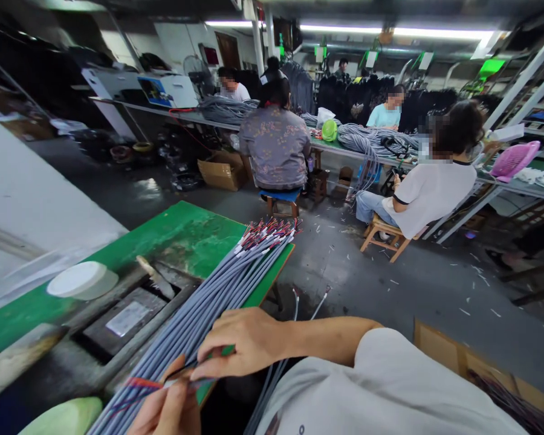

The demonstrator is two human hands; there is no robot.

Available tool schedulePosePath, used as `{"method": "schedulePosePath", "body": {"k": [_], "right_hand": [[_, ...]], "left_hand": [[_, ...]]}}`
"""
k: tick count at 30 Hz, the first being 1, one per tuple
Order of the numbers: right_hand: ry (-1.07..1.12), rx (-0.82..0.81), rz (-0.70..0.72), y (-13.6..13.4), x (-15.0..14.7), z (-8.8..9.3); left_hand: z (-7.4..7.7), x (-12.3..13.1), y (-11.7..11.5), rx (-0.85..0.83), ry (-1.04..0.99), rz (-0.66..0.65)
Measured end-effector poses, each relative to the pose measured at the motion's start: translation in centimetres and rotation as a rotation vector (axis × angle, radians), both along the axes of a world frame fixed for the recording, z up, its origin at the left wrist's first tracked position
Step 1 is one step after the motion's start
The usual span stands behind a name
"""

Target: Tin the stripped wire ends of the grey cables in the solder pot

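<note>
Dozens of grey cables (217, 290) lie in one loose bundle on the green counter (181, 232), stripped ends pointing away. The right hand (242, 341) rests on the bundle, its grip pinching one cable's near end; the left hand (167, 408) pinches the same cable's red and blue cores (138, 383). The cables look light, limp and smooth, likely to slide; best held by the jacket just behind the thin cores

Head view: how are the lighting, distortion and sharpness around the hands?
Head view: ceiling tube lights give even light, with glare on the floor; edges bend from wide-angle distortion; the grey cable bundle and right hand are sharp, the left hand slightly soft.
</note>
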State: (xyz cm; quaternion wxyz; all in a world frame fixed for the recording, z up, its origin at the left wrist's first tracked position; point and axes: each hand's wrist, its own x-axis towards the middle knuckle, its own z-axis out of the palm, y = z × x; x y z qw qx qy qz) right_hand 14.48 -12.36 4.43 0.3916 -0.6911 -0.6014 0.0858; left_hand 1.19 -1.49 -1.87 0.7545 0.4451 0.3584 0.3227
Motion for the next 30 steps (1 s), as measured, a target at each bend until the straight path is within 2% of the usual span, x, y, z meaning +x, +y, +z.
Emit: {"method": "schedulePosePath", "body": {"k": [2,3,7,9,11,13,15,18,20,23,26,30], "right_hand": [[-0.137,0.056,-0.039,0.2,0.0,0.7],[-0.192,0.067,-0.057,0.3,-0.1,0.9],[-0.282,0.082,-0.113,1.1,-1.0,1.4],[-0.218,0.106,-0.104,1.7,-0.6,1.3],[-0.065,0.108,-0.069,2.4,0.4,1.3],[0.117,0.09,-0.064,2.9,1.6,1.4],[0.255,0.117,-0.123,3.0,3.0,1.7],[0.297,0.185,-0.202,2.7,4.5,1.9],[0.208,0.145,-0.155,2.5,4.8,1.8],[-0.057,0.069,-0.06,2.6,4.1,1.0],[-0.305,0.075,-0.074,3.0,3.0,0.1],[-0.407,0.082,-0.102,3.7,2.4,-0.1]], "left_hand": [[0.0,0.4,-0.6,0.09,-0.039,-0.024],[0.2,0.5,-1.0,0.143,-0.041,-0.082],[2.0,0.7,-2.3,0.342,-0.003,-0.217],[2.9,1.2,-2.4,0.322,-0.008,-0.29],[3.2,1.7,-2.2,0.255,-0.053,-0.287],[3.0,2.0,-2.3,0.179,-0.07,-0.278],[2.6,2.2,-2.5,0.101,-0.071,-0.252],[2.0,2.4,-2.6,0.022,-0.08,-0.206],[1.8,2.7,-2.3,0.011,-0.094,-0.188],[1.8,3.2,-1.9,0.044,-0.12,-0.182],[1.8,3.7,-1.9,0.101,-0.132,-0.178],[1.5,4.2,-2.2,0.125,-0.132,-0.184]]}}
